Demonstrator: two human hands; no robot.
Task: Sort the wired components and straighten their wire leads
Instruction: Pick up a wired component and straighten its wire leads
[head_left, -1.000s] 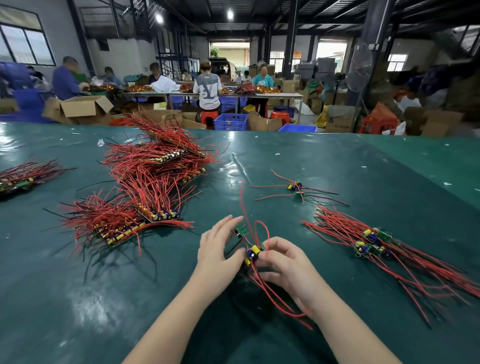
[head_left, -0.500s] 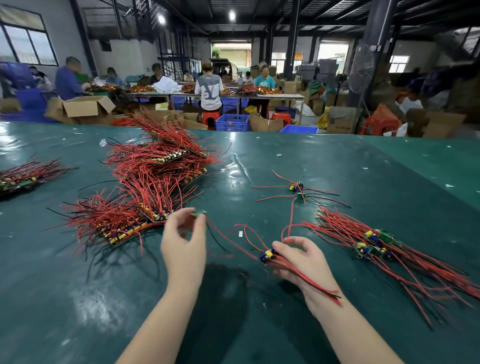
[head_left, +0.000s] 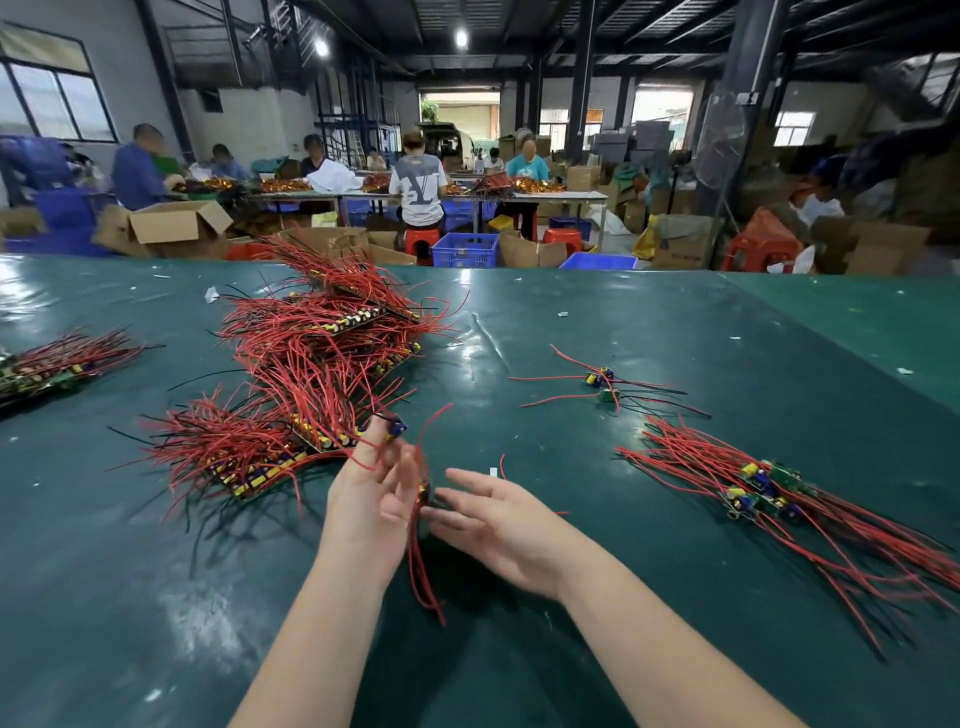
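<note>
- The left hand (head_left: 371, 496) is raised over the dark green glossy bench (head_left: 597, 332), fingers spread and mostly straight; a small blue-and-yellow wired component (head_left: 397, 428) sits at its fingertips, though motion blur hides whether the grip pinches it.
- The right hand (head_left: 498, 519) lies palm-in just beside the left, fingers straight and loose — a wide grip holding nothing that can be made out.
- Between the two hands hangs a bundle of thin red wire leads (head_left: 421, 561), trailing down toward the person; a small yellow-tipped part (head_left: 423, 491) shows at its top.
- A large heap of red-wired circuit strips (head_left: 311, 374) lies left of the hands.
- A smaller sorted pile of red-wired green boards (head_left: 763, 488) lies to the right, leads fanned outward.
- Two loose wired parts (head_left: 602, 382) rest farther back — well apart from both piles.
</note>
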